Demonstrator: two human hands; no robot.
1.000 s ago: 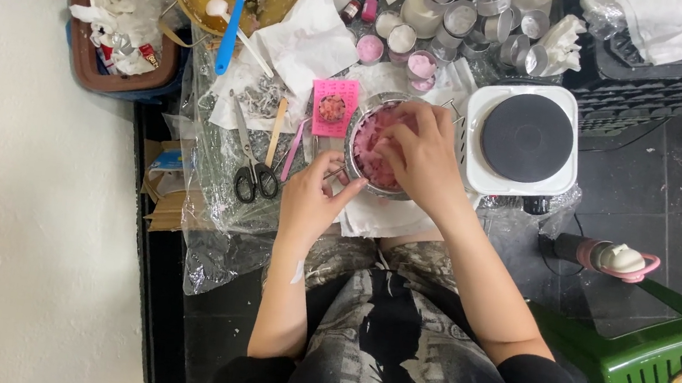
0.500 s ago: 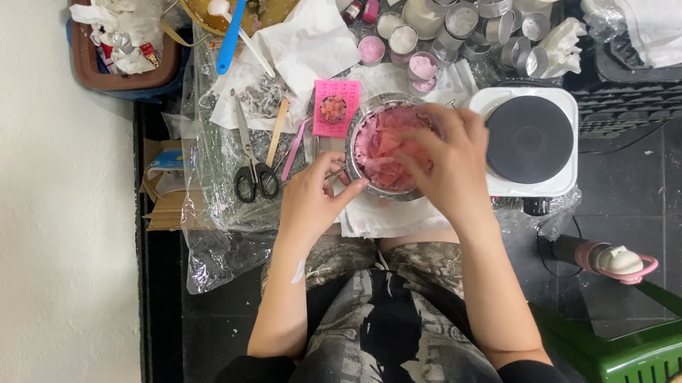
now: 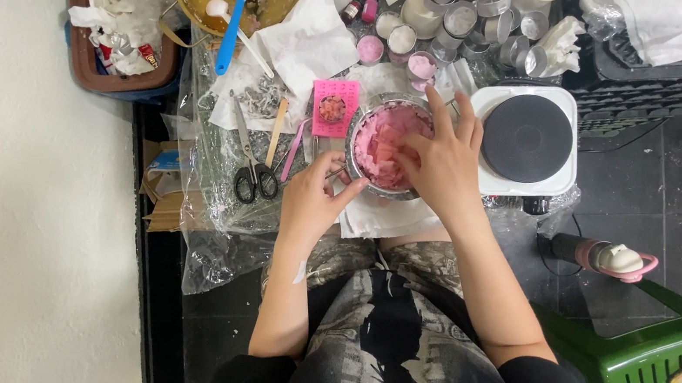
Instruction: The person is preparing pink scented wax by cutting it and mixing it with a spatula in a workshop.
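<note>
- right hand (image 3: 441, 165) spread open, fingertips pressing into the pink lumps in the glass bowl (image 3: 360, 157), centre of frame, upper half.
- left hand (image 3: 313, 201) loosely open, fingers steadying the bowl's lower left rim.
- hot plate (image 3: 529, 138) just right; scissors (image 3: 249, 166) left.

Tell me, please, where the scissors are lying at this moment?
In the head view, the scissors lie on the plastic-covered worktop, left of the left hand and beside a wooden stick.
</note>
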